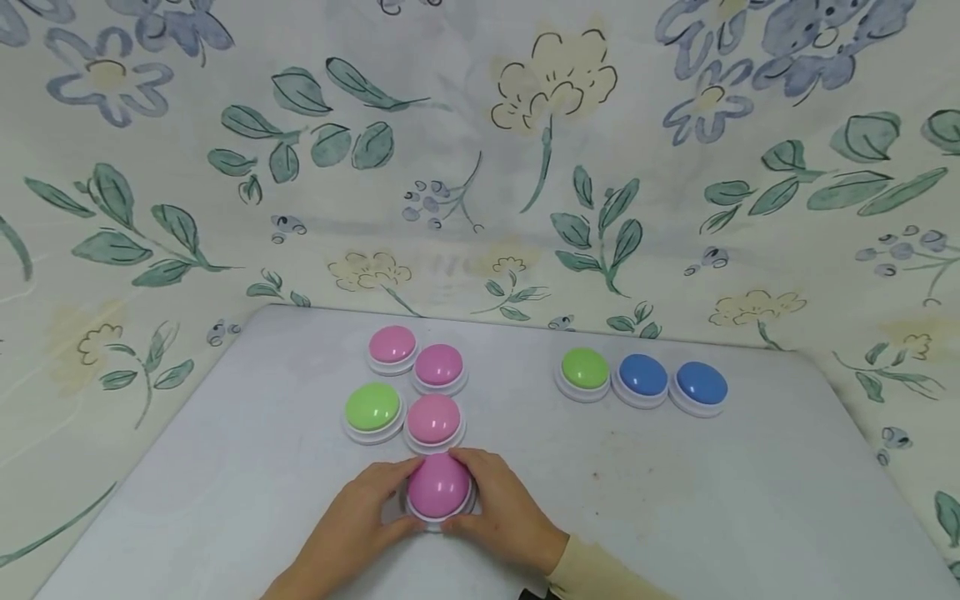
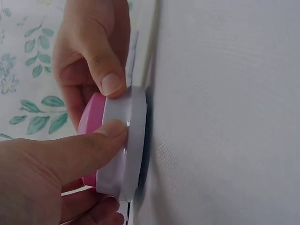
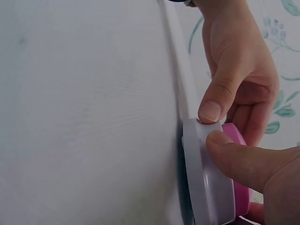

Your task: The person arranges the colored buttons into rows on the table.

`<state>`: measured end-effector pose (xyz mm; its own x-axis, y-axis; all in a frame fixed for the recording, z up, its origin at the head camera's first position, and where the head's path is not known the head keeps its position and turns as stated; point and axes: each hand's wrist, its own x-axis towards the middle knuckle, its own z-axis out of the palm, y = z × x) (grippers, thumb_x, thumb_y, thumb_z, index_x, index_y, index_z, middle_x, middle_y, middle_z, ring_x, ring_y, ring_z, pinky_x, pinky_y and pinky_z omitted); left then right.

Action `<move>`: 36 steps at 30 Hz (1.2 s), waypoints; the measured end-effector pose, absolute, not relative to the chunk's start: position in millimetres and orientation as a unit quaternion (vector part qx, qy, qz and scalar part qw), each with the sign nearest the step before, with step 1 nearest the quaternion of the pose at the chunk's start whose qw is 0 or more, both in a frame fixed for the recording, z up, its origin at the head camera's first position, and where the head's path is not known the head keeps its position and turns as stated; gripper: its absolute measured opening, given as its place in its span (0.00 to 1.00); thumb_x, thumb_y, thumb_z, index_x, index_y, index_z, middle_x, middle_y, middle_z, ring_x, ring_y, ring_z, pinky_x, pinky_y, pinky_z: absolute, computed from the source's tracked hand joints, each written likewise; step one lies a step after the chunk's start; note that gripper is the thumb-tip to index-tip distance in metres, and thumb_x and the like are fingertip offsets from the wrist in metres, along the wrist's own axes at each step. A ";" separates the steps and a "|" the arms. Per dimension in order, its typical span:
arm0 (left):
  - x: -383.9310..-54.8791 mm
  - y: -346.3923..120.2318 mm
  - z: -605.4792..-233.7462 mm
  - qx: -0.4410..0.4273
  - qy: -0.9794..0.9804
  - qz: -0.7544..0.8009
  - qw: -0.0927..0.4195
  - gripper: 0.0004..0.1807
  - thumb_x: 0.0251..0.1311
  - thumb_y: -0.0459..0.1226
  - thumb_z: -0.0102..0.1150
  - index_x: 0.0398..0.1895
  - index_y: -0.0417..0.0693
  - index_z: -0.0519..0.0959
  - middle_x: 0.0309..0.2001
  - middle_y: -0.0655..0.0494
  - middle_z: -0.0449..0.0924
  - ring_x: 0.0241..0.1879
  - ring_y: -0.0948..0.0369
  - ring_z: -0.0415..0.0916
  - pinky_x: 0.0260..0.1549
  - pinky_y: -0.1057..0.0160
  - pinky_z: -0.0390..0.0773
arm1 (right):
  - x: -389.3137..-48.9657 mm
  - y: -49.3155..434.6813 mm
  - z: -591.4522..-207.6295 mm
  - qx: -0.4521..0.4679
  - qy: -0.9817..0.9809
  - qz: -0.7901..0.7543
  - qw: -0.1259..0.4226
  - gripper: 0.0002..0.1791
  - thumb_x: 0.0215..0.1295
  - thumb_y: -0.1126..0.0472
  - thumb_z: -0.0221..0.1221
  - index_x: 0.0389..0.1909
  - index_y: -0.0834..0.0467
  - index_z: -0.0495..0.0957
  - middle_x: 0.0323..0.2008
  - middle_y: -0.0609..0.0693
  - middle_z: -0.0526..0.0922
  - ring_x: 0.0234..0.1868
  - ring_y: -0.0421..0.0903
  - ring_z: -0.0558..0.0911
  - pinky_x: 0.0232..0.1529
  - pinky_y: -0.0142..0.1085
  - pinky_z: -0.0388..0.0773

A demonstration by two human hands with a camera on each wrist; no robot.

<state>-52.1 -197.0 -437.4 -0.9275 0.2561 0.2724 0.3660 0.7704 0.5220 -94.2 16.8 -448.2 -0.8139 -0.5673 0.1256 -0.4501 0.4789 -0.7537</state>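
Note:
A pink dome push button [image 1: 438, 486] with a white round base is held between both hands near the front of the white table. My left hand [image 1: 365, 508] grips its left side and my right hand [image 1: 504, 510] its right side. In the left wrist view both thumbs press on the white base [image 2: 119, 159], whose underside is close over the table with a dark shadow beneath. The right wrist view shows the same button [image 3: 213, 180] from its other side. Just behind it stands another pink button [image 1: 433, 419], beside a green button [image 1: 372, 407].
Farther back on the left are two more pink buttons [image 1: 392, 344], side by side. Toward the right a green button [image 1: 585, 369] stands in a row with two blue buttons [image 1: 642, 376]. A floral cloth [image 1: 465, 167] rises behind the white table [image 1: 675, 517].

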 end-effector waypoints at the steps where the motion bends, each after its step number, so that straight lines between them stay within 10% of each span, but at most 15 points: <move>1: -52.1 -196.3 -437.4 -0.164 -0.937 -0.293 0.095 0.39 0.41 0.36 0.81 0.61 0.41 0.79 0.52 0.55 0.83 0.48 0.62 0.78 0.48 0.58 0.83 | -94.1 17.5 -447.8 -0.297 0.858 -0.414 0.069 0.42 0.53 0.62 0.75 0.69 0.64 0.67 0.65 0.56 0.74 0.65 0.50 0.72 0.69 0.42 0.69; 21: -58.4 -183.6 -432.5 -0.220 -0.913 -0.284 0.193 0.41 0.42 0.39 0.81 0.65 0.41 0.77 0.57 0.54 0.82 0.55 0.57 0.78 0.52 0.53 0.82 | -100.4 36.9 -426.8 -0.287 0.849 -0.439 0.057 0.42 0.53 0.62 0.76 0.69 0.63 0.68 0.65 0.56 0.75 0.66 0.51 0.73 0.68 0.45 0.71; 36: -78.0 -170.9 -427.7 -0.217 -0.879 -0.385 0.181 0.42 0.45 0.32 0.79 0.68 0.41 0.73 0.64 0.51 0.78 0.56 0.56 0.81 0.56 0.66 0.77 | -116.8 48.5 -420.4 -0.267 0.820 -0.505 0.043 0.41 0.57 0.59 0.74 0.71 0.60 0.68 0.66 0.53 0.74 0.66 0.50 0.74 0.68 0.51 0.70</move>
